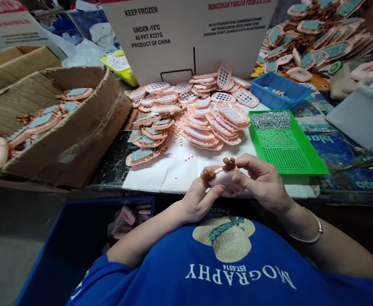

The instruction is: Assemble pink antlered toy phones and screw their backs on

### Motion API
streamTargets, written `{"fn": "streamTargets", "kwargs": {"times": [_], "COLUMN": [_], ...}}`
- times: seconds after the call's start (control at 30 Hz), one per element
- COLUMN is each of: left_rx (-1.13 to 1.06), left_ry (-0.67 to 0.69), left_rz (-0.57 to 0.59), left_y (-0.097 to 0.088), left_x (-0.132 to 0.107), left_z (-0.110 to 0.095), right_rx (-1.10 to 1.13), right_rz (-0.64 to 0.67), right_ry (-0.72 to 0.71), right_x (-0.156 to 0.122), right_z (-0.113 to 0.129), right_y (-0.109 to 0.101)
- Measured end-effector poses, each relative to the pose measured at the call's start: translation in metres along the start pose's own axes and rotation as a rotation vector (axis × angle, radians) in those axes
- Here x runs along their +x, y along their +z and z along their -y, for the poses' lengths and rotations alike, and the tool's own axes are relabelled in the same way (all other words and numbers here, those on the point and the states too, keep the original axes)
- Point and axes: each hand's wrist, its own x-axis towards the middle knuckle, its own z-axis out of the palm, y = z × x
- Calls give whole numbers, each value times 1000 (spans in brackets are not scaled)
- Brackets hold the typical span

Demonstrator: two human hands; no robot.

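In front of my chest, at the table's near edge, both hands grip one pink plastic toy part (222, 177) with brown rounded knobs along its top. My left hand (199, 199) has its thumb and fingers closed on one end. My right hand (264, 180) pinches the other end. Beyond them lies a stack of pink oval plastic parts (202, 132) on a white sheet (170, 176). To the left of that stack are several similar parts with grey-green panels and brown edging (146, 155). Small pink bits (177, 127) are scattered between the two groups.
A green perforated tray (310, 163) with small silvery pieces (271, 120) sits right of the stack, before a blue basket (266, 95). A cardboard box (78, 148) of parts stands left. More parts (336, 49) are heaped back right. A dark blue bin (68, 238) is below.
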Motion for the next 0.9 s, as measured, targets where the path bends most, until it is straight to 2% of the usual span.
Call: {"fn": "streamTargets", "kwargs": {"times": [0.17,0.3,0.47,0.67,0.9], "left_rx": [-25,-31,75,114,-71], "left_ry": [-100,-109,-99,-60,-176], "left_rz": [-80,-41,-5,44,16], "left_y": [4,2,-1,2,8], "left_x": [0,0,0,1,2], "left_z": [6,3,-5,-9,-2], "right_rx": [163,225,278,166,75], "right_rz": [-14,-67,17,-56,-164], "right_ry": [129,176,276,202,152], "right_x": [-2,-4,-5,-10,-14], "right_z": [-1,-3,-2,1,-1], "right_y": [3,3,1,0,7]}}
